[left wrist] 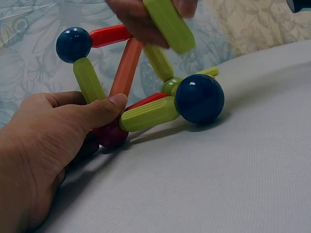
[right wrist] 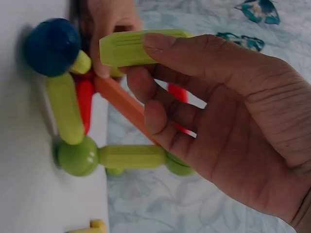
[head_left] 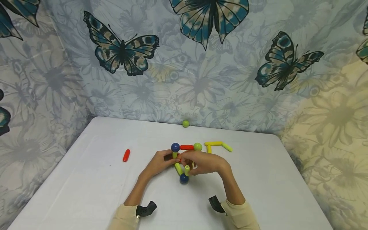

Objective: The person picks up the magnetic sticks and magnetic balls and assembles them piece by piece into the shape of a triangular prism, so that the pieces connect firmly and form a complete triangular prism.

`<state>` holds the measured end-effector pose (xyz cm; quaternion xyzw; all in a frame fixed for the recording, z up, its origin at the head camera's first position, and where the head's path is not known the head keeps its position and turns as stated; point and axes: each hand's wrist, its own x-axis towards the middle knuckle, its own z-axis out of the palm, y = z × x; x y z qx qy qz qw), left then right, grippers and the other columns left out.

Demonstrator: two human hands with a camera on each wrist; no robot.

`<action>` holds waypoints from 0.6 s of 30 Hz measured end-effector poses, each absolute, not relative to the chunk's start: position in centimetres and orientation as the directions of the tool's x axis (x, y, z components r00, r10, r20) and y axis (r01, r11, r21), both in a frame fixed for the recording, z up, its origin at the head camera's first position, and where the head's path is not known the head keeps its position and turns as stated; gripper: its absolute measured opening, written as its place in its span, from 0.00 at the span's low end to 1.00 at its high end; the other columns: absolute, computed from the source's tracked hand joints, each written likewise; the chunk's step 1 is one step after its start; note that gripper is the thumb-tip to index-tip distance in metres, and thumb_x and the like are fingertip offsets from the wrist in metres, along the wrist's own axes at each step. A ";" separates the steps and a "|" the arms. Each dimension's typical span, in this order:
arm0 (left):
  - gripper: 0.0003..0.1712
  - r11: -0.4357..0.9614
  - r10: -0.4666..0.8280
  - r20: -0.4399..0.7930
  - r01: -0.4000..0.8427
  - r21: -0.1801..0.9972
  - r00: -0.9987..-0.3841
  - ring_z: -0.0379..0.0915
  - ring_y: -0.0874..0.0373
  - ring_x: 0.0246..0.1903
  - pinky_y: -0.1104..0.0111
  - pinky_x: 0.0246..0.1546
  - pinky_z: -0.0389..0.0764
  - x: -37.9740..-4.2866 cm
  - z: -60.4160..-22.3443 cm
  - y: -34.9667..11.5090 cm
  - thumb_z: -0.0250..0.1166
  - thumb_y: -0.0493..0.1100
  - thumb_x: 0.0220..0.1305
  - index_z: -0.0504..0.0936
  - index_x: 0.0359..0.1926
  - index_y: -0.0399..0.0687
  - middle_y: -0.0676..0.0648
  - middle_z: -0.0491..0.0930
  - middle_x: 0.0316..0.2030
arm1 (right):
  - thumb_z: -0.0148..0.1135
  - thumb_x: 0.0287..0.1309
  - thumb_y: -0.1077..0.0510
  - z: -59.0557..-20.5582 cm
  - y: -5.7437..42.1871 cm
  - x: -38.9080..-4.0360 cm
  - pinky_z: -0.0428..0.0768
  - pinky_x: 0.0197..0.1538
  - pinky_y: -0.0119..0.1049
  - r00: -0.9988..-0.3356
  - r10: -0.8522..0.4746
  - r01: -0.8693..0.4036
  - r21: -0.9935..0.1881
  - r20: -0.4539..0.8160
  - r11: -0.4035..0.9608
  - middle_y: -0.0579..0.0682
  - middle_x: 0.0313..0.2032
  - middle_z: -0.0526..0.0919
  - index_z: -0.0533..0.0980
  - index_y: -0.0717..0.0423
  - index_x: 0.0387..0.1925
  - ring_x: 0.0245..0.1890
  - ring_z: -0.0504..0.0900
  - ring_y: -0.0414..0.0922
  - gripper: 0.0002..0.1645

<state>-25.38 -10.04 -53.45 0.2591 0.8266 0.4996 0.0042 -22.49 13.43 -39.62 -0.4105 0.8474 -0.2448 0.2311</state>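
Note:
A frame of magnetic building sticks and balls stands on the table, with a blue ball (head_left: 175,147), red stick (head_left: 187,147) and green ball (head_left: 197,146) along its top. My left hand (head_left: 161,163) grips a lower corner; in the left wrist view its thumb lies over the sticks above a dark red ball (left wrist: 112,136). An orange stick (left wrist: 127,67) slants up from that corner. Between thumb and fingers, my right hand (head_left: 204,162) pinches a lime-green magnetic stick (right wrist: 129,47). This stick is apart from the low blue ball (left wrist: 199,99), over which it hangs.
A loose red stick (head_left: 126,155) lies to the left on the white table (head_left: 86,179). Yellow sticks (head_left: 213,143) and a lime stick (head_left: 227,147) lie behind my right hand. A lone green ball (head_left: 185,123) sits at the back edge, against the butterfly-patterned cloth (head_left: 201,80).

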 end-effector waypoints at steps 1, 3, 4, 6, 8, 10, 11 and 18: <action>0.16 0.366 0.434 0.256 0.429 0.826 -0.864 0.80 0.61 0.48 0.66 0.57 0.81 -25.4 -53.5 -10.1 0.71 0.51 0.69 0.86 0.53 0.50 0.51 0.89 0.46 | 0.72 0.58 0.68 -39.9 13.2 -22.5 0.86 0.48 0.43 -0.554 -0.808 -0.581 -0.602 -0.199 0.547 0.44 0.38 0.79 0.74 0.54 0.42 0.40 0.81 0.42 0.16; 0.16 0.369 0.438 0.257 0.433 0.822 -0.861 0.79 0.61 0.48 0.66 0.57 0.80 -25.3 -53.4 -10.1 0.71 0.51 0.69 0.86 0.53 0.51 0.52 0.88 0.46 | 0.73 0.58 0.68 -40.3 12.8 -22.6 0.85 0.47 0.39 -0.556 -0.802 -0.575 -0.596 -0.217 0.560 0.44 0.38 0.78 0.74 0.53 0.41 0.39 0.81 0.43 0.16; 0.16 0.369 0.442 0.262 0.440 0.818 -0.858 0.79 0.61 0.47 0.65 0.57 0.80 -25.3 -53.4 -10.1 0.71 0.51 0.69 0.86 0.53 0.50 0.51 0.88 0.46 | 0.72 0.58 0.69 -40.3 12.7 -22.5 0.85 0.47 0.38 -0.557 -0.800 -0.573 -0.595 -0.223 0.564 0.44 0.38 0.78 0.74 0.53 0.41 0.40 0.81 0.42 0.16; 0.16 0.368 0.446 0.256 0.437 0.821 -0.858 0.79 0.61 0.47 0.65 0.57 0.80 -25.3 -53.4 -10.1 0.71 0.51 0.68 0.86 0.53 0.50 0.52 0.88 0.46 | 0.73 0.58 0.68 -40.3 12.7 -22.4 0.85 0.48 0.37 -0.561 -0.793 -0.559 -0.598 -0.239 0.575 0.44 0.39 0.79 0.75 0.53 0.42 0.40 0.81 0.41 0.16; 0.16 0.370 0.449 0.260 0.443 0.817 -0.855 0.79 0.61 0.47 0.65 0.56 0.80 -25.3 -53.4 -10.1 0.71 0.51 0.69 0.86 0.53 0.50 0.52 0.88 0.46 | 0.72 0.60 0.67 -40.0 12.9 -22.2 0.85 0.50 0.40 -0.566 -0.788 -0.548 -0.603 -0.242 0.579 0.44 0.42 0.80 0.76 0.54 0.45 0.41 0.82 0.40 0.15; 0.15 0.374 0.443 0.262 0.442 0.815 -0.857 0.79 0.61 0.47 0.65 0.56 0.81 -25.3 -53.4 -10.2 0.71 0.50 0.69 0.86 0.52 0.50 0.52 0.88 0.46 | 0.71 0.61 0.66 -39.5 13.3 -22.1 0.85 0.51 0.41 -0.569 -0.789 -0.546 -0.611 -0.231 0.573 0.46 0.45 0.82 0.77 0.55 0.48 0.43 0.82 0.40 0.16; 0.15 0.376 0.440 0.260 0.439 0.816 -0.860 0.80 0.61 0.47 0.65 0.56 0.81 -25.4 -53.4 -10.2 0.71 0.50 0.69 0.86 0.52 0.50 0.52 0.88 0.46 | 0.70 0.62 0.66 -39.3 13.7 -22.1 0.85 0.51 0.41 -0.572 -0.790 -0.544 -0.620 -0.219 0.566 0.47 0.46 0.83 0.77 0.54 0.51 0.44 0.83 0.39 0.17; 0.17 0.379 0.435 0.229 0.408 0.831 -0.871 0.81 0.60 0.47 0.66 0.54 0.81 -25.6 -53.3 -10.0 0.72 0.47 0.68 0.86 0.55 0.49 0.50 0.89 0.47 | 0.64 0.71 0.60 -37.7 17.8 -24.5 0.84 0.50 0.40 -0.723 -0.689 -0.543 -0.662 0.055 0.516 0.54 0.45 0.86 0.77 0.56 0.54 0.45 0.85 0.44 0.13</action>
